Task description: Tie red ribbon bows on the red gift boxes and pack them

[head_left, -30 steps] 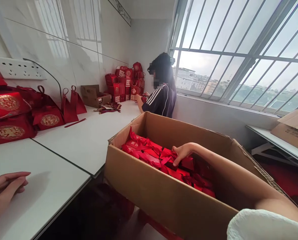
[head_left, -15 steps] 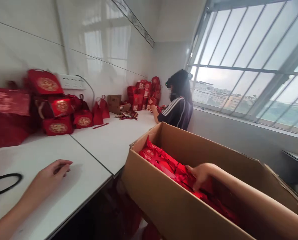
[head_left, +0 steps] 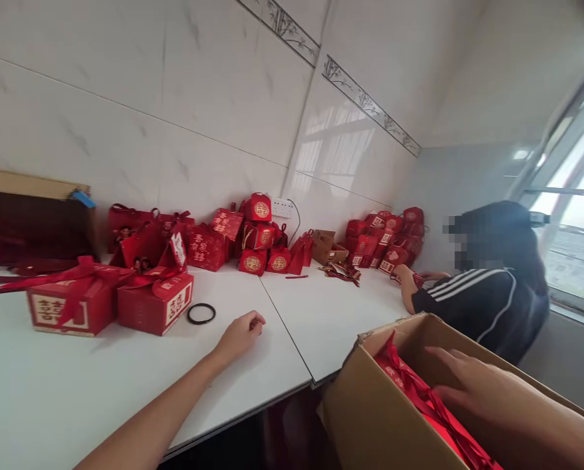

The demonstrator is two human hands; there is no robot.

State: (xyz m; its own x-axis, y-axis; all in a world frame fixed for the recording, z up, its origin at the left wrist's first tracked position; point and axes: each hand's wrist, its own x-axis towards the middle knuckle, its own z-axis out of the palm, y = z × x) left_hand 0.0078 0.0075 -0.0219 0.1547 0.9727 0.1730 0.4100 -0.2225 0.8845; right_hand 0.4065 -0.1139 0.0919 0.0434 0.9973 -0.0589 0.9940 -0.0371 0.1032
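My right hand (head_left: pixel 472 385) is inside the brown cardboard carton (head_left: pixel 384 418), just over the red gift boxes (head_left: pixel 419 398) tied with red ribbons. Its fingers and thumb are spread, and nothing shows between them. On the white table (head_left: pixel 139 385) lies my left hand (head_left: pixel 241 334), its fingers curled in, with nothing seen in it. Left of that hand is a black ring (head_left: pixel 201 313). Two red gift boxes with ribbon bows stand farther left, a nearer box (head_left: pixel 76 307) and its neighbour (head_left: pixel 157 300), both with gold-and-white characters.
Red bags and boxes (head_left: pixel 257 235) line the tiled wall, with more stacked boxes (head_left: pixel 384 235) toward the corner. A small open carton (head_left: pixel 331 248) sits between them, near loose ribbon strips (head_left: pixel 340 273). At the right, a co-worker (head_left: pixel 492 287) handles something red. A dark open box (head_left: pixel 32 215) stands far left.
The view has turned left, bringing the two ribboned boxes into sight. My right hand has lifted off the red boxes in the carton, its fingers now spread. My left hand still rests on the table.
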